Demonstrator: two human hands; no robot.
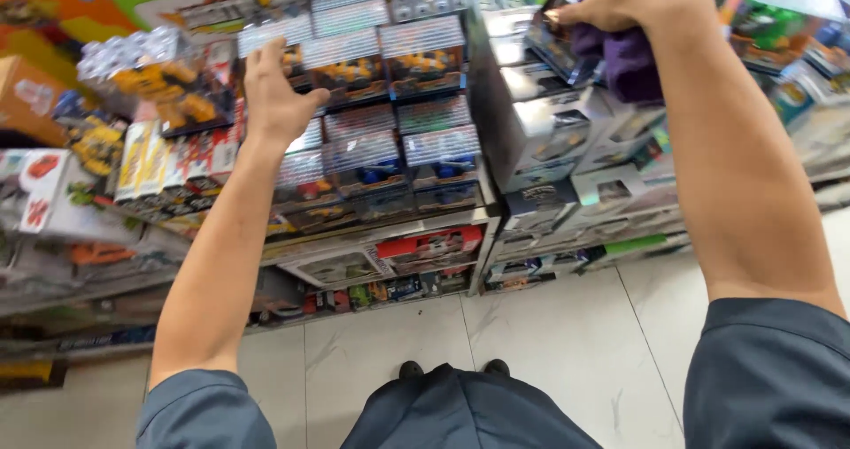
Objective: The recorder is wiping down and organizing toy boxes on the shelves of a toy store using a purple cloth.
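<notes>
My right hand (620, 2) is clamped on a soft purple cloth (624, 59), bunched and hanging downward against the grey window-front toy boxes (549, 130) at the top of the right stack. My left hand (274, 95) is spread flat, fingers apart, touching the clear-fronted boxes of yellow toy vehicles (354, 64) on the middle shelf; it holds nothing. The two hands are well apart. The boxes are glossy card and plastic, stacked in upright rows (blue vehicles (403, 170) lie one tier lower). Below, a pale marble-patterned tiled floor (549, 343) runs along the shelving.
</notes>
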